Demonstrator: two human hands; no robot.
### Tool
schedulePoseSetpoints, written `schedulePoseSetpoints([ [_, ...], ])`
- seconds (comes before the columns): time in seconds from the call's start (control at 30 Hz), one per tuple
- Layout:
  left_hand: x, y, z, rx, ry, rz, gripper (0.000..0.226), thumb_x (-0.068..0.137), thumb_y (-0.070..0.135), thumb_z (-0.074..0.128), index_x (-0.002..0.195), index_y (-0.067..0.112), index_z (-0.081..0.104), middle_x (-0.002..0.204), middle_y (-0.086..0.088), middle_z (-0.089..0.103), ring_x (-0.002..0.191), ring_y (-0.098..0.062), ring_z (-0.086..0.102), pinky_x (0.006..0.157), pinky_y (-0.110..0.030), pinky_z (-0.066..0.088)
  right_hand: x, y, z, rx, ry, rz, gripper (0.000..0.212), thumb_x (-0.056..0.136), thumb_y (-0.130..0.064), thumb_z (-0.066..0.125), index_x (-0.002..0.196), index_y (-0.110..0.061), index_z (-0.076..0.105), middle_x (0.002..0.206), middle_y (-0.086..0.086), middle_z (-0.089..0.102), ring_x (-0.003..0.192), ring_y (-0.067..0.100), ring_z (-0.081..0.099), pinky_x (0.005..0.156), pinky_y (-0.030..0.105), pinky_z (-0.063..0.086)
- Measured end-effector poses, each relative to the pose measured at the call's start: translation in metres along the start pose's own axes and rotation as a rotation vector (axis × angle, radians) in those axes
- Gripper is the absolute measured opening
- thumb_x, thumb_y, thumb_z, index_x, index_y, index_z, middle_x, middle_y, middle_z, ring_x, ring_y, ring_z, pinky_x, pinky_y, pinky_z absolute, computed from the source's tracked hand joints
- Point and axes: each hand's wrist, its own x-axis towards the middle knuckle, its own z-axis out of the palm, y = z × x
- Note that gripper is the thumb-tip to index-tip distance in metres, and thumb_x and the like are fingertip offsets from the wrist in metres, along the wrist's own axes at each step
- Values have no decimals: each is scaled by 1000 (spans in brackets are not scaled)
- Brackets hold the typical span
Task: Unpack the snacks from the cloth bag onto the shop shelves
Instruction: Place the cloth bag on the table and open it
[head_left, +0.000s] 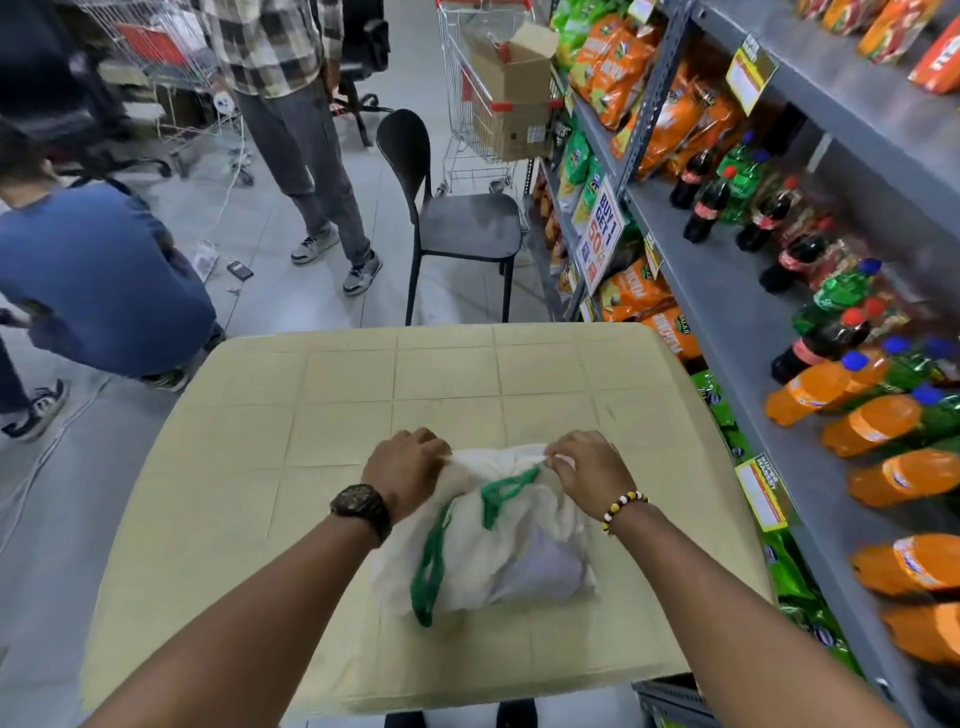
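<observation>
The cloth bag is laid on the near part of the table, left of the shelves. Its far edge is pinched by the left hand and right hand. If tugged unevenly, snacks could be spilled.

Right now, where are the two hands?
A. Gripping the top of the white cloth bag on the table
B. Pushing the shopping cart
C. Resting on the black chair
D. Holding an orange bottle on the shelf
A: the left hand and the right hand both pinch the bunched top edge of the white cloth bag, which lies on the table, its mouth not yet opened.
</observation>
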Motion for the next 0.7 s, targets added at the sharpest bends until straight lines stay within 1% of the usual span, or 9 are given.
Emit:
schedulePoseSetpoints([
  [0.07, 12, -9, -6, -76, 36, -120, 24, 91, 22, 57, 109, 29, 69, 113, 3, 65, 98, -26, 60, 75, -36, 51, 14, 3, -8, 14, 63, 9, 12, 82, -31, 65, 85, -24, 75, 88, -2, 71, 90, 29, 61, 79, 41, 50],
  [0.13, 22, -19, -10, -107, 45, -195, 20, 90, 26, 58, 105, 30, 71, 111, 3, 64, 99, -26, 61, 76, -38, 52, 25, 6, -17, -6, 88, 25, 6, 82, -28, 70, 84, -25, 75, 88, -3, 71, 90, 28, 60, 78, 38, 48],
  [0.27, 29, -26, -7, 18, -68, -230, 19, 94, 36, 55, 106, 36, 69, 119, 5, 61, 105, -25, 58, 80, -36, 48, 30, 13, -20, -58, 37, 79, 5, 82, -26, 71, 83, -25, 76, 91, -4, 70, 93, 27, 59, 78, 34, 44],
  [0.33, 26, -12, -5, 14, -32, -245, 17, 92, 33, 57, 107, 32, 66, 121, 2, 58, 105, -26, 55, 81, -36, 47, 28, 15, -15, -35, -35, 155, 6, 81, -22, 70, 84, -23, 75, 95, 0, 69, 95, 30, 60, 80, 35, 48],
  [0.4, 19, 10, -2, -25, 36, -145, 18, 89, 29, 59, 106, 25, 62, 115, -1, 57, 99, -25, 54, 77, -36, 46, 23, 18, -11, 20, -69, 176, 15, 77, -10, 66, 87, -20, 72, 99, 3, 67, 96, 30, 61, 81, 36, 51],
  [0.47, 8, 31, 3, -98, -5, -51, 18, 86, 34, 57, 101, 24, 57, 104, 2, 56, 90, -21, 52, 68, -32, 40, 19, 17, -9, 75, -50, 103, 32, 69, 4, 59, 90, -17, 72, 100, 3, 67, 94, 28, 61, 80, 33, 51],
  [0.53, 2, 44, 8, -171, -92, -60, 19, 84, 43, 52, 95, 29, 54, 98, 8, 56, 86, -17, 52, 64, -30, 39, 20, 13, -7, 113, -42, 33, 37, 67, 8, 54, 91, -15, 72, 99, 2, 68, 93, 27, 62, 78, 32, 51],
  [0.63, -1, 53, 16, -161, -121, -97, 17, 85, 46, 51, 87, 30, 46, 94, 7, 57, 81, -19, 55, 59, -31, 41, 28, 7, -4, 79, -119, -71, 29, 76, 0, 59, 90, -21, 73, 103, -2, 67, 98, 24, 60, 85, 38, 50],
  [0.7, -2, 60, 17, -67, -117, -63, 15, 89, 40, 52, 86, 25, 48, 90, 5, 59, 81, -23, 58, 58, -34, 45, 32, 4, 0, -18, -283, -130, 24, 82, -11, 64, 94, -30, 73, 116, -5, 62, 111, 20, 52, 98, 40, 43],
])
